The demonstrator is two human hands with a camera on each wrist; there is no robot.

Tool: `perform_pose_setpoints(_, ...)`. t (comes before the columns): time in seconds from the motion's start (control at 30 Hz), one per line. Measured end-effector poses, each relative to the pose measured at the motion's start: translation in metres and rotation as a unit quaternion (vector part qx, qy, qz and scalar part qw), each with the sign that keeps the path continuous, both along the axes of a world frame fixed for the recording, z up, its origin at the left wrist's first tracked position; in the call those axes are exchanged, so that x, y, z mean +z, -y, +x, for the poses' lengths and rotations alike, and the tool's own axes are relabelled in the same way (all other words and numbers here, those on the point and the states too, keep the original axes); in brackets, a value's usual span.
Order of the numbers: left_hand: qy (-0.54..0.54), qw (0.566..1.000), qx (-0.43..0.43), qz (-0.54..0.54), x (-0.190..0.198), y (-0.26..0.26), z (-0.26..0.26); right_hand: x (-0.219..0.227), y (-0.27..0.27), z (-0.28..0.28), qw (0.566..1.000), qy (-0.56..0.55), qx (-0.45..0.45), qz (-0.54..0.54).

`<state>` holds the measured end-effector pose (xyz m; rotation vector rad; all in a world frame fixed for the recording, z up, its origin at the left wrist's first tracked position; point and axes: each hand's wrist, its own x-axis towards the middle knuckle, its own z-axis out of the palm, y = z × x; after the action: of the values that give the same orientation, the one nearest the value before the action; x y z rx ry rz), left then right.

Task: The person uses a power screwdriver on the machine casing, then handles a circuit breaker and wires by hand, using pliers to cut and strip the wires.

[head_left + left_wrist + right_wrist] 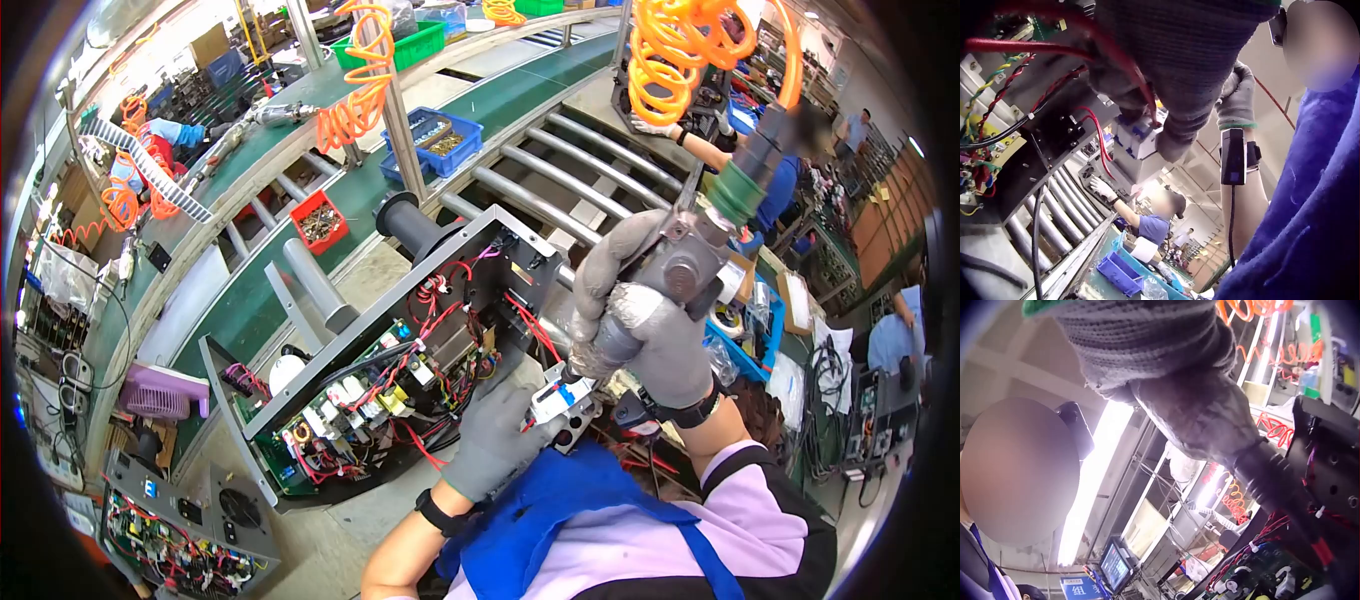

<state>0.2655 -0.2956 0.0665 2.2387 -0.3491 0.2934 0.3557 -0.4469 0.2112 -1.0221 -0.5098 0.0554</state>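
Observation:
My gloved right hand (670, 350) grips a taped air screwdriver (685, 265), its hose end up and its nose pointing down to the left. In the right wrist view, the screwdriver's dark nose (1266, 475) slopes toward the wiring. My gloved left hand (495, 440) holds a white block-shaped part (560, 398) with blue bits, just below the nose. Red wires (535, 325) run from the part toward an open metal chassis (400, 320), packed with circuit boards and coloured wires. In the left wrist view, the left fingers (1179, 125) bend over the white part (1138, 140).
A black spool-like cylinder (410, 225) stands behind the chassis. Metal rollers (560, 185) and a green conveyor (500, 90) lie beyond. Orange coiled hoses (665, 60) hang overhead. A second chassis (190, 530) sits lower left, and a blue bin (765, 330) at right.

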Motion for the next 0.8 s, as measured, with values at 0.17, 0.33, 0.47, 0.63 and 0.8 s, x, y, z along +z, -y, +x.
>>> perform_pose_setpoints(0.17,0.023,1.0,0.008,0.001,-0.007,0.005,0.004,0.003,0.001,0.002,0.997,-0.033,-0.025,-0.063)
perform_pose_setpoints(0.33,-0.005,1.0,0.005,0.012,-0.005,0.009,0.005,-0.001,0.009,0.008,0.998,-0.036,-0.018,-0.05)
perform_pose_setpoints(0.47,-0.002,0.999,0.036,0.0,-0.008,0.013,0.005,0.012,0.01,0.006,0.994,-0.054,-0.068,-0.071)
perform_pose_setpoints(0.63,-0.011,0.995,0.086,-0.049,0.004,0.007,0.001,0.018,0.054,0.018,0.992,-0.014,-0.119,0.025)
perform_pose_setpoints(0.8,-0.19,0.962,0.069,-0.184,-0.014,0.005,-0.008,-0.051,0.141,0.034,0.936,-0.088,-0.211,-0.267)
